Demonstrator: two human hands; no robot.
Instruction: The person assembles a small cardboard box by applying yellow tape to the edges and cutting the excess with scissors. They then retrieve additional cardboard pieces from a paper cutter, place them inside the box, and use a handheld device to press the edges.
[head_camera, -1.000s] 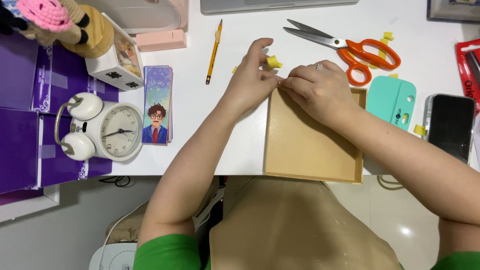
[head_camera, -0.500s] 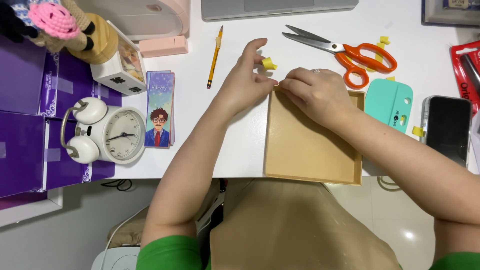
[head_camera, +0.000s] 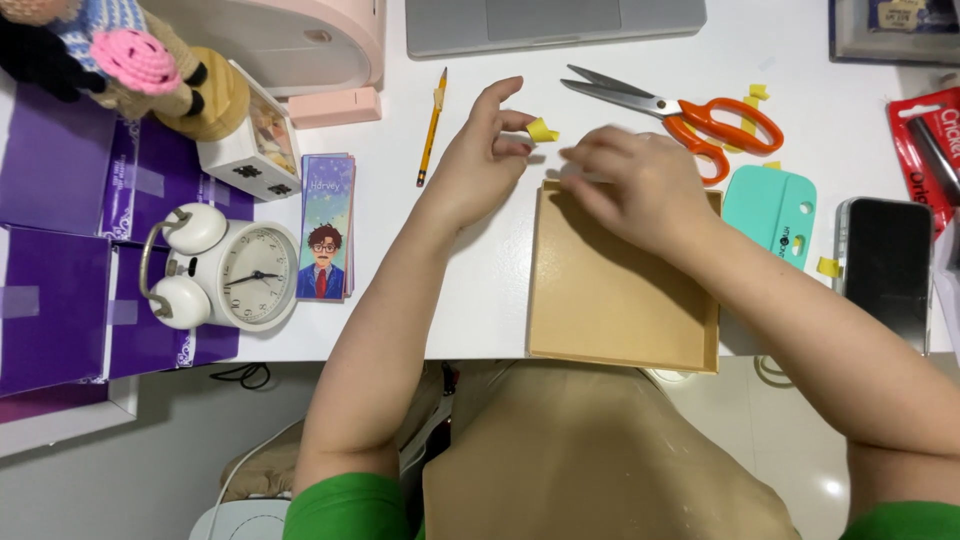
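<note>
- Pinching a small yellow strip (head_camera: 541, 130) between thumb and forefinger, the left hand (head_camera: 480, 165) holds it just clear of the table (head_camera: 480, 300); its other fingers curl loosely under.
- The right hand (head_camera: 630, 185) lies just right of that pinch, fingers bent down onto the far-left corner of the box (head_camera: 620, 300). It is blurred, so I cannot tell whether it pinches anything or only presses.
- Step in hand, as I judge it: a strip of tape or backing is being handled at the box's far rim, one hand with the strip and the other steadying the corner.
- The next move likely calls for a firm hold on the box and a fine pinch, since the strip is curled and small.
- The strip sits at the pinch itself, just beyond the box corner. It is folded over; its free end points right, toward the right hand, and its long axis seems to run left to right.
- The box lies open side up, below and right of the pinch, its near edge at the table's edge. Its long axis runs away from the person.
- Beyond the pinch and to the right lie scissors (head_camera: 680, 110), blades pointing left; a pencil (head_camera: 432, 125) lies just left of it.
</note>
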